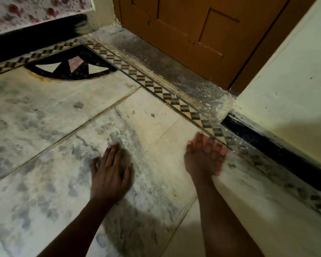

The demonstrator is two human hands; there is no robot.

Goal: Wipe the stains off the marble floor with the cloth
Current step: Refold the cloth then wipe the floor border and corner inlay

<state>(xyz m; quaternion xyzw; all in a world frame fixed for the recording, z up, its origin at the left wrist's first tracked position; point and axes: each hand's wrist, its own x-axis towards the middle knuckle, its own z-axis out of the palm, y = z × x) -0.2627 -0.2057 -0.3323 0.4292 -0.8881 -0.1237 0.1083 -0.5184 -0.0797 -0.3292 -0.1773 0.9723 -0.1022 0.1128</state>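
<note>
The marble floor is pale with grey blotches and smudges across its slabs. A few small brown stains lie on the lighter slab near the checkered border. My left hand hovers palm down over the floor with fingers spread and straight, holding nothing. My right hand is blurred, palm turned up, fingers straight, just short of the checkered border. No cloth is in view.
A checkered inlay strip runs diagonally to the right. Beyond it are a dusty stone threshold and a brown wooden door. A cream wall with black skirting stands at right. A dark fan-shaped inlay lies at left.
</note>
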